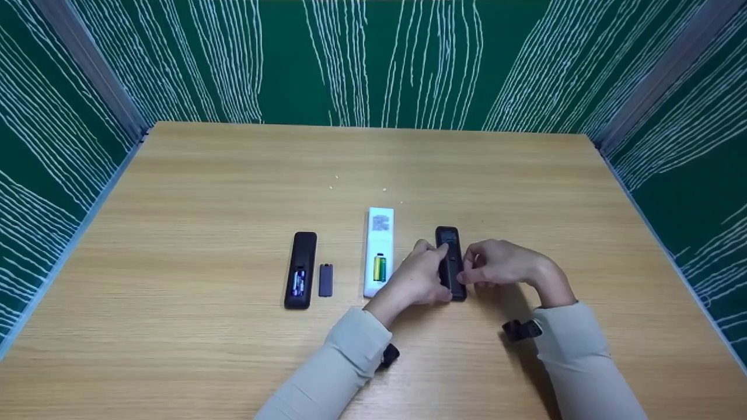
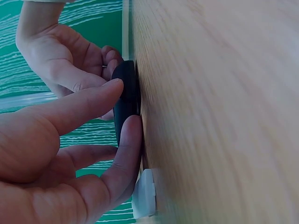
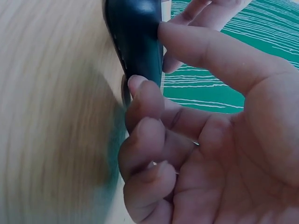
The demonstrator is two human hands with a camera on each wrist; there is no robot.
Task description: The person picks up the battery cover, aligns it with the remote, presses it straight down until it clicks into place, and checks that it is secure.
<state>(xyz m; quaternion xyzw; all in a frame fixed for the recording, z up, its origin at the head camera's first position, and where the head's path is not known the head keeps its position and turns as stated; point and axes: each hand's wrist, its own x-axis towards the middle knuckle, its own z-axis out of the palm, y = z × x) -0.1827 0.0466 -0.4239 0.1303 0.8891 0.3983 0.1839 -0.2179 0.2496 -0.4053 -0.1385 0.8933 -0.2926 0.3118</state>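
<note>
A black remote control (image 1: 450, 269) lies on the table in front of me, a label near its far end. My left hand (image 1: 417, 277) grips it from the left, with thumb and fingers on its body. From the right, my right hand (image 1: 505, 262) pinches its edge between thumb and forefinger, the other fingers curled. In the left wrist view the black remote (image 2: 125, 98) appears edge-on, close against the tabletop. The right wrist view has the black remote (image 3: 138, 39) at the right thumb tip (image 3: 170, 35); its far part runs out of frame.
Left of my hands lies a white remote (image 1: 380, 230) with green and yellow batteries (image 1: 380, 268) in its bay. Farther left are another black remote (image 1: 301, 262), batteries showing, and a loose dark battery cover (image 1: 325, 280). Small white specks dot the wooden table (image 1: 204, 192).
</note>
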